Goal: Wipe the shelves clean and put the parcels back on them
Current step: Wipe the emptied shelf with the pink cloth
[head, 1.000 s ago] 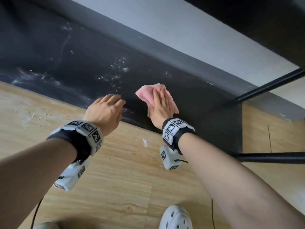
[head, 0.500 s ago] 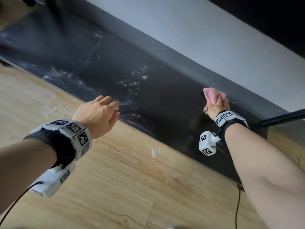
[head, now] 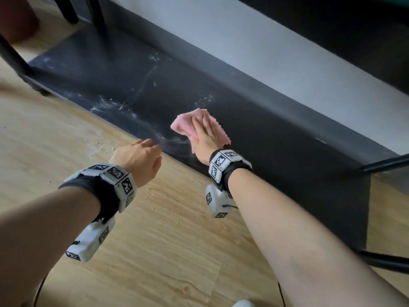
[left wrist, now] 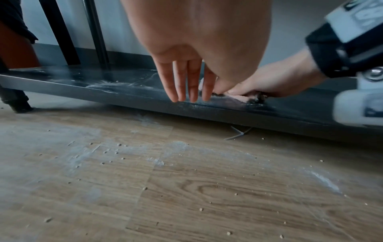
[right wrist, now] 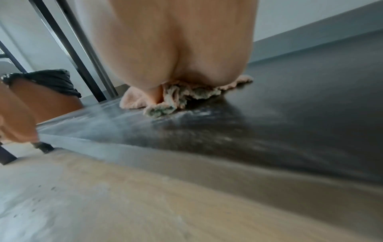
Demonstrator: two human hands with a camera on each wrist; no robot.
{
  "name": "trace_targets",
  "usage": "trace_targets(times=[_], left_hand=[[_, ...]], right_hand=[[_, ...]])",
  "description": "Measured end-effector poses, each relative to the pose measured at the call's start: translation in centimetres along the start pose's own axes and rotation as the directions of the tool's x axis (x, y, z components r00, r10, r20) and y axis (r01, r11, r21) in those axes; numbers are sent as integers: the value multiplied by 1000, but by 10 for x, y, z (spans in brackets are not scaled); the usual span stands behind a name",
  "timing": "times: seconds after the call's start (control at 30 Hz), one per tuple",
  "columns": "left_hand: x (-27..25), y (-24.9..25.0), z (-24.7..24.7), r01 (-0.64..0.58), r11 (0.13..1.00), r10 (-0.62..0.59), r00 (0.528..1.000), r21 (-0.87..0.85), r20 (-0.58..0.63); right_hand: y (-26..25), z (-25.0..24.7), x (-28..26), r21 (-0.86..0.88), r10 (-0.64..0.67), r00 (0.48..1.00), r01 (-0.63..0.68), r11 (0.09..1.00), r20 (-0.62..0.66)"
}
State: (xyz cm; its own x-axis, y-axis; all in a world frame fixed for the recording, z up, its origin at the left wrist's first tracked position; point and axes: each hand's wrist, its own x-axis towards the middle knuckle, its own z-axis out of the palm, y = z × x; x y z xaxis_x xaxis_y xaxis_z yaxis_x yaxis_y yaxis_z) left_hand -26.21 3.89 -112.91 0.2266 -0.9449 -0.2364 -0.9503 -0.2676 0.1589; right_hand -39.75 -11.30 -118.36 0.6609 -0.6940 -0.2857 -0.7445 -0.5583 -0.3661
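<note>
The right hand [head: 204, 138] is pressing flat, fingers straight, on the pink cloth [head: 188, 124] on the low dark shelf [head: 276, 134]. White dust [head: 115, 107] is lying to the left. Pushing toward it with even weight should be working best. The left hand [head: 138, 159] is hanging loose, holding nothing. No parcels are showing.

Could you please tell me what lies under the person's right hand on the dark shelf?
A pink cloth lies flat under the right hand, pressed onto the dusty black shelf. The shelf surface beneath the cloth is covered.
</note>
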Motion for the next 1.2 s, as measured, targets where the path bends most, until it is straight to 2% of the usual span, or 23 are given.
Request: trace_targets(times=[0.07, 0.1, 0.13, 0.2, 0.27, 0.3, 0.4, 0.47, 0.57, 0.7, 0.77, 0.83, 0.87, 0.9, 1.03, 1.2], left_hand=[[1, 0, -1, -14, 1000, 14, 1000, -24, 9], [3, 1, -1, -29, 999, 30, 999, -31, 11], [5, 2, -3, -48, 998, 48, 999, -30, 11], [11, 3, -7, -75, 997, 75, 997, -9, 22], [16, 1, -10, -85, 996, 85, 995, 5, 52], [18, 0, -10, -89, 996, 89, 994, 4, 65], [20, -10, -6, -115, 993, 114, 990, 0, 83], [20, -19, -4, -135, 991, 134, 986, 6, 96], [22, -36, -1, -128, 992, 125, 986, 21, 109], [21, -57, 7, -77, 997, 80, 992, -26, 95], [18, -63, 10, -74, 996, 78, 993, -47, 93], [13, -66, 12, -91, 995, 94, 991, -33, 92], [12, -67, 12, -105, 994, 106, 990, -20, 93], [11, -67, 12, -117, 993, 118, 989, -13, 94], [11, -73, 8, -128, 991, 132, 988, -42, 82], [11, -84, 5, -70, 995, 75, 994, -70, 77]], right_hand=[[16, -3, -25, -3, -52, 999, 52, 999, 13], [28, -6, -38, 10, -11, 1000, 11, 1000, -9], [43, -12, -53, 17, 93, 995, -92, 996, -40], [76, -21, -81, 10, 351, 930, -352, 936, -107], [94, -25, -109, 7, 468, 863, -475, 880, -190], [92, -22, -119, -4, 469, 860, -480, 877, -200], [50, 6, -122, 1, 393, 908, -397, 918, -143], [12, 30, -109, 41, 303, 934, -301, 953, -191], [-28, 47, -77, 137, 284, 934, -259, 956, -215], [-9, 29, -39, 69, 244, 944, -235, 970, -222], [20, 13, -38, 30, 350, 901, -355, 934, -258], [43, 3, -58, 86, 496, 806, -497, 863, -323], [47, 1, -72, 117, 535, 772, -530, 840, -343], [45, 2, -87, 123, 550, 761, -544, 830, -343], [8, 23, -116, 90, 506, 811, -503, 859, -294], [-55, 55, -74, 121, 283, 938, -263, 957, -199]])
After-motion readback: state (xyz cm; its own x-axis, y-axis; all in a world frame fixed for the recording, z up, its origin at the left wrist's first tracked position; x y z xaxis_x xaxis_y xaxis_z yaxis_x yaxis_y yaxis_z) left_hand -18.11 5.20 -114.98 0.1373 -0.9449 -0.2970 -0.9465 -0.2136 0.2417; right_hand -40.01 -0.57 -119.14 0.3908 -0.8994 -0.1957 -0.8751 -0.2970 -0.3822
